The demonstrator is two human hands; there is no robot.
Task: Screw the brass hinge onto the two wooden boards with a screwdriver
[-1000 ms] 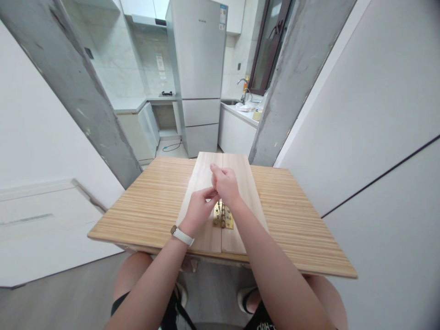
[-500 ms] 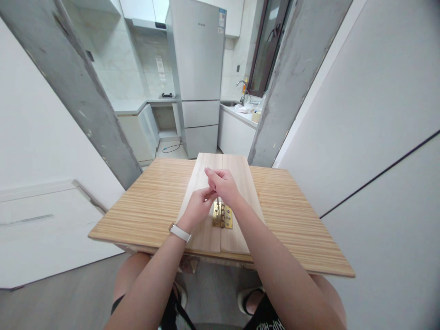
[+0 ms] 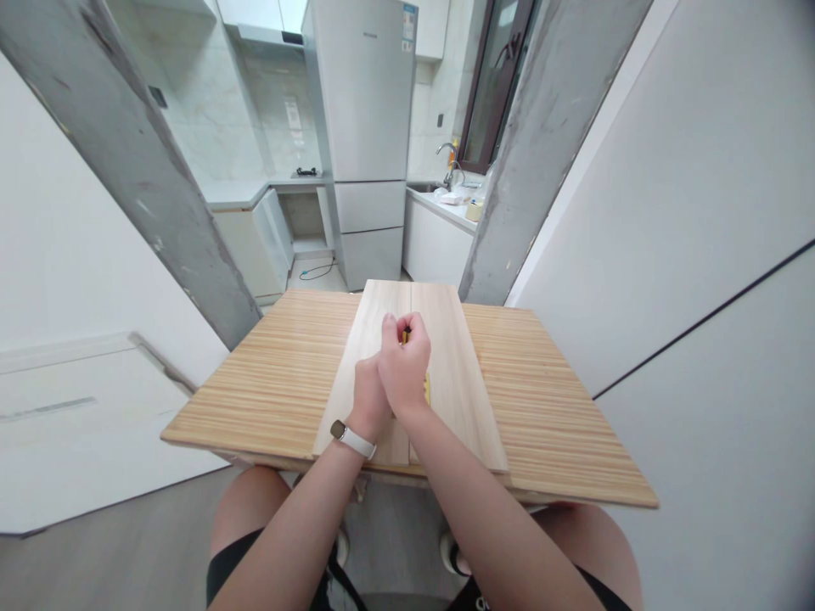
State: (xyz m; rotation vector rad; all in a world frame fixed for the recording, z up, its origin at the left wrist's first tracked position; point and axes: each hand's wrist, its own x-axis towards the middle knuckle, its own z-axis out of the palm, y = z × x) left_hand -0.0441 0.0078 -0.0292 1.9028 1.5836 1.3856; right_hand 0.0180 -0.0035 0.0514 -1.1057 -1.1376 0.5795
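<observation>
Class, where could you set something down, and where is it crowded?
Bare tabletop lies left of the boards, out to its edge, and likewise right. Crowded: the boards' middle, where left hand and right hand meet, partly hiding the hinge.

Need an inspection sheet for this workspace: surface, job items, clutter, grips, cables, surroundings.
Surface: wood-grain table.
Job items: two pale boards side by side on top; brass hinge, mostly hidden by the hands.
Clutter: plastic packaging and small yellowish box near the faucet.
Grips: right grip curled around a yellow-and-black item; left grip partly behind it, fingers hidden.
Cables: one cord on the floor near the fridge.
Surroundings: grey pillars either side, kitchen beyond.
</observation>
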